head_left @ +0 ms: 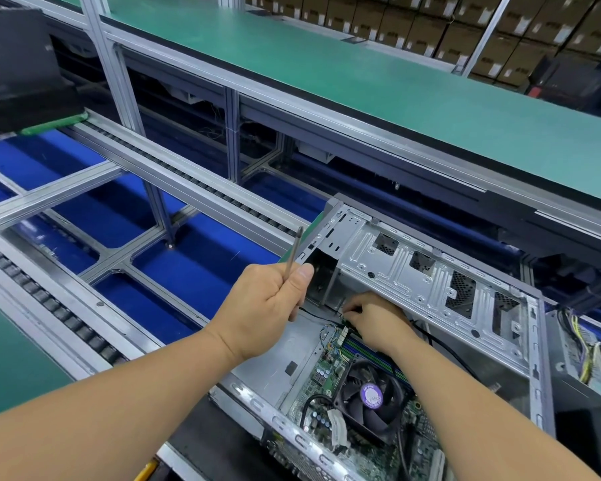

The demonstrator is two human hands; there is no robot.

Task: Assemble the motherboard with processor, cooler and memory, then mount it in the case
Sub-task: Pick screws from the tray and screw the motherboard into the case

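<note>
Left hand [262, 308] grips a screwdriver [293, 253] — right hand [373, 319] fingertips hidden inside the case [431, 272], grasp unclear.

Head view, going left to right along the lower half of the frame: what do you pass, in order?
Roller conveyor rail → left hand gripping a screwdriver → right hand reaching into the case → cooler fan on the motherboard → power supply with yellow wires.

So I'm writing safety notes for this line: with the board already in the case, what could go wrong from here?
The left hand holds a screwdriver tip-up above the open case; a slip could drop it onto the motherboard. The right hand works deep at the board's far corner, where its fingers could snag the loose wires or scrape sheet-metal edges.
</note>
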